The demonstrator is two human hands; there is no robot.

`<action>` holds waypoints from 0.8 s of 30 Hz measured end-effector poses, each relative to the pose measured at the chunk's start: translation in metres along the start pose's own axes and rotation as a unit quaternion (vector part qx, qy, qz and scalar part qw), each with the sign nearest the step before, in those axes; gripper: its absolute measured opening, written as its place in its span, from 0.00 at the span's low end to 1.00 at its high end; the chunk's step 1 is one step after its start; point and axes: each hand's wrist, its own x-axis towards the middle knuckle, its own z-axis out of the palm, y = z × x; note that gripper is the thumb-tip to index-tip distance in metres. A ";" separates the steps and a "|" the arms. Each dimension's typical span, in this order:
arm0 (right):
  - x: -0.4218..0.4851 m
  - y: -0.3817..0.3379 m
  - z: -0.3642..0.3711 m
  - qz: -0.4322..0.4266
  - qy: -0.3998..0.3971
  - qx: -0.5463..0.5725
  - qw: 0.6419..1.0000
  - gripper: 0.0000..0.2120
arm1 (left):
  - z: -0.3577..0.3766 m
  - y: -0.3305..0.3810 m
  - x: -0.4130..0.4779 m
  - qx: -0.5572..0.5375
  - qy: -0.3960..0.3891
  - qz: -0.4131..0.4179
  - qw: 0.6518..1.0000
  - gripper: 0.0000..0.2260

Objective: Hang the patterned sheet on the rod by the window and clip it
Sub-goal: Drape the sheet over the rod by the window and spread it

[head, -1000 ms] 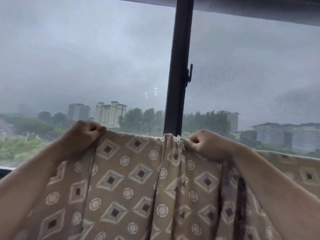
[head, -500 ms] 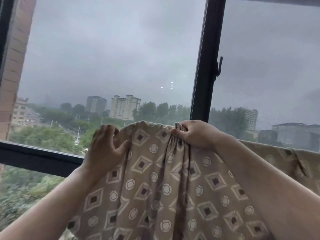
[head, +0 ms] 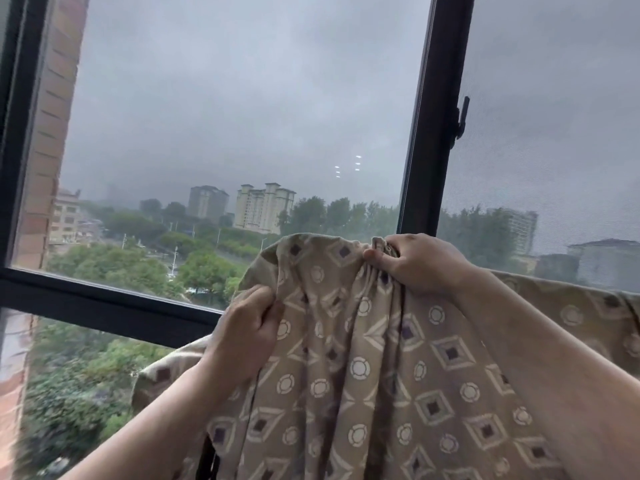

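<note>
a wide window (head: 242, 116) fills the view, its dark frame (head: 429, 133) running upright right of centre with a small latch (head: 462, 117) on it, and a dark horizontal bar (head: 104, 299) crossing low on the left. outside are grey sky, pale tower blocks and green trees; a brick wall edge (head: 52, 116) stands at the far left.

in front of the glass hangs the patterned sheet (head: 363, 375), beige with diamond and ring motifs, filling the lower centre and right. its top edge stretches off to the right, level and taut, just below the right pane; what it hangs over there cannot be made out. toward the left the cloth sags and folds down.

the right hand (head: 415, 261) is closed in a fist around a gathered bunch of the sheet's top edge, in front of the upright frame. the left hand (head: 249, 327), lower and to the left, pinches a fold of the sheet's left part between thumb and curled fingers.
</note>
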 end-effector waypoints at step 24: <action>0.007 -0.004 0.005 0.001 0.005 0.031 0.999 0.33 | -0.032 -0.026 0.076 -0.034 -0.035 -0.144 0.988 0.18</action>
